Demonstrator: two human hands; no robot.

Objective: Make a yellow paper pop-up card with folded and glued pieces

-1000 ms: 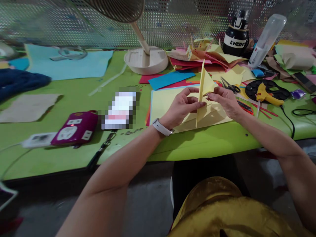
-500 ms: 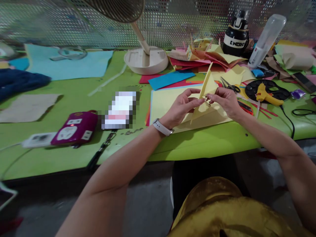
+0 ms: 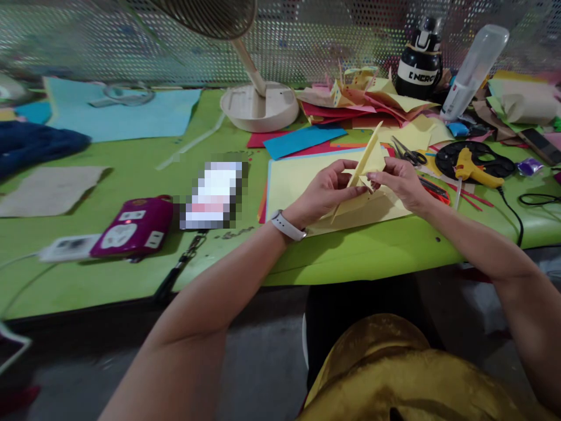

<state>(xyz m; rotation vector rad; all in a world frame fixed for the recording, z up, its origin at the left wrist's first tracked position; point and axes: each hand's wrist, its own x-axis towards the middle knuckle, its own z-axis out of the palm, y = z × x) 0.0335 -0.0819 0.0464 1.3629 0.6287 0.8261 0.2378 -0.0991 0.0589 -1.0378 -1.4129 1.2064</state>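
Folded yellow paper piece [image 3: 371, 159]: long, pointed, held tilted just above the table [image 3: 131, 269] near its front edge, tip toward upper right, lower point toward the yellow sheets [image 3: 289, 181] beneath. Left hand [image 3: 326, 190]: fingers [image 3: 339, 168] closed in a pinch on the left side of the folded piece; pale wristwatch [image 3: 287, 226] on the wrist. Right hand [image 3: 401, 181]: fingers closed in a pinch on the right side of the same piece, just opposite the left. Yellow sheets: flat on the table, stacked over other coloured sheets, directly under both hands. Scissors [image 3: 407, 152]: lying just behind the right hand. Yellow glue gun [image 3: 471, 168]: resting on a black round tray [image 3: 499, 166], right of the scissors. Blue sheet [image 3: 302, 140]: behind the yellow sheets. Pile of coloured paper [image 3: 350, 102]: farther back, beside the white fan base [image 3: 260, 106]. Black bottle [image 3: 418, 61] and clear bottle [image 3: 475, 70]: at the back right, the clear one leaning. Magenta power strip [image 3: 134, 227]: well apart to the left, on the table.
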